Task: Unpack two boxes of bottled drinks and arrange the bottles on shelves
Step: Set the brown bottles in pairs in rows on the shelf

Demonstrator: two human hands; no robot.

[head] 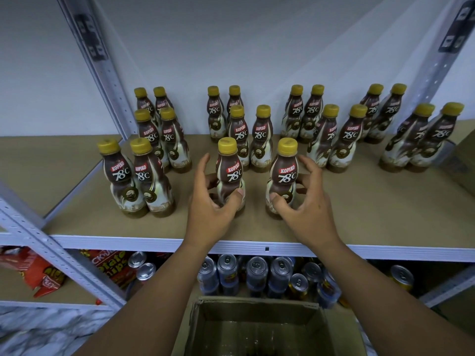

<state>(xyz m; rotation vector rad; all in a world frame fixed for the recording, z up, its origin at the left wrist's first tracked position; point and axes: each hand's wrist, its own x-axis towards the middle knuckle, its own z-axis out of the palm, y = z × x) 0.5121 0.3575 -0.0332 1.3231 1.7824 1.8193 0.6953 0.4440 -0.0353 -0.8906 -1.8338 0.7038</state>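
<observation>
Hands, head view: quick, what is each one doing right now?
Left hand: grips the left front bottle, which stands on the shelf.
Right hand: grips the right front bottle, which also stands on the shelf.

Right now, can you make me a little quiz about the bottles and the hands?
1. True or false: the left hand grips the left front bottle, and the right hand grips the right front bottle.
2. The caps on the bottles are: A red, B yellow, C blue.
3. Fill in: below the shelf stand metal drink ___.

Key: 1 true. 2 B. 3 cans.
</observation>
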